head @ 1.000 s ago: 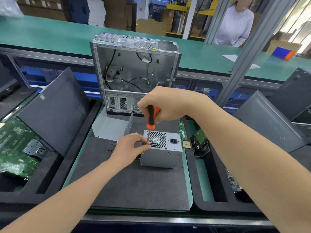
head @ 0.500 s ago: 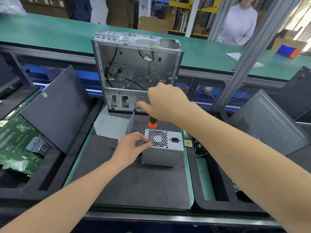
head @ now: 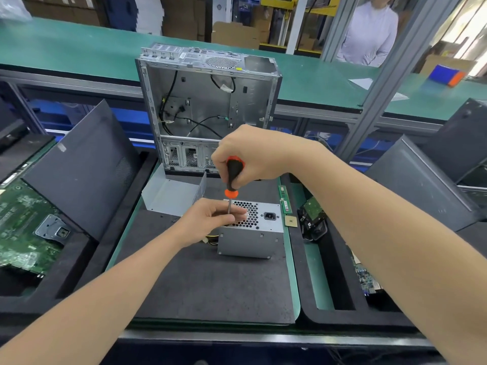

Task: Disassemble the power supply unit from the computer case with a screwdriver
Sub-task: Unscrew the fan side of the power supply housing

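Grey metal power supply unit (head: 250, 241) beneath left hand (head: 208, 219), now shifted to pinch shaft of orange-and-black screwdriver (head: 233, 172), right hand (head: 253, 154) gripping handle above, screw probably being engaged.

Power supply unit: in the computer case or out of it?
Out. The power supply unit lies on the black foam mat, in front of the open computer case, apart from it.

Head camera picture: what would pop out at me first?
In the middle, the right hand grips a black-and-orange screwdriver, and the left hand pinches its shaft over a grey metal power supply box on the dark mat. Behind them stands an open silver computer case with loose black cables inside.
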A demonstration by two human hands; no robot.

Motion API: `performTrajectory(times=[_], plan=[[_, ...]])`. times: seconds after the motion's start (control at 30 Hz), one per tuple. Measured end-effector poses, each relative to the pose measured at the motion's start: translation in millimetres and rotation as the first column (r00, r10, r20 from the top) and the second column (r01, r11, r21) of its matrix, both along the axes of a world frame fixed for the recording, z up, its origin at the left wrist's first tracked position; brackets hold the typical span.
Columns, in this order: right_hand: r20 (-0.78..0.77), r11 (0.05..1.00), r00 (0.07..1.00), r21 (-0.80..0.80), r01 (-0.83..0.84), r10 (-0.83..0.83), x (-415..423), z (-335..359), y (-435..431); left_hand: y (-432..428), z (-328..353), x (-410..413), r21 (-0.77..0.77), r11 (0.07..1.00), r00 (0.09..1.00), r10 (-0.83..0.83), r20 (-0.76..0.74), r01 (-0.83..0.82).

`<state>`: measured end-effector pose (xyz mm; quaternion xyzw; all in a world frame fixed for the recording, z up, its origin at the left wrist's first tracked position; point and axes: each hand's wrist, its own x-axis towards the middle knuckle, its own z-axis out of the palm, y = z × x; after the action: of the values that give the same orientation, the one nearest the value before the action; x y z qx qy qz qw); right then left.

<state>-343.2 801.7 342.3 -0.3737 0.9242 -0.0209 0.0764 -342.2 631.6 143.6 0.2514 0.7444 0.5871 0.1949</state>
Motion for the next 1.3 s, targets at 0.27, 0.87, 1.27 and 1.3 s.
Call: performTrajectory(times=[0.27, 0.87, 1.27, 1.3], plan=[[-0.179, 0.956, 0.946, 0.062, 0.286, -0.271, 11, -14, -7, 3, 2, 3, 0.006, 0.999, 0.999, 0.033, -0.013, -0.033], [0.053, 0.996, 0.995, -0.026, 0.082, -0.081, 16, -4, -5, -1, -2, -2, -0.060, 0.998, 0.999, -0.011, -0.039, 0.008], [-0.051, 0.915, 0.913, -0.018, 0.404, -0.404, 14, -10, -17, -2, -6, -2, -0.043, 0.999, 0.999, -0.004, -0.032, 0.003], [-0.008, 0.943, 0.944, -0.025, 0.330, -0.331, 13, -4, -14, -2, -6, -2, -0.041, 0.999, 1.000, -0.007, -0.029, 0.006]])
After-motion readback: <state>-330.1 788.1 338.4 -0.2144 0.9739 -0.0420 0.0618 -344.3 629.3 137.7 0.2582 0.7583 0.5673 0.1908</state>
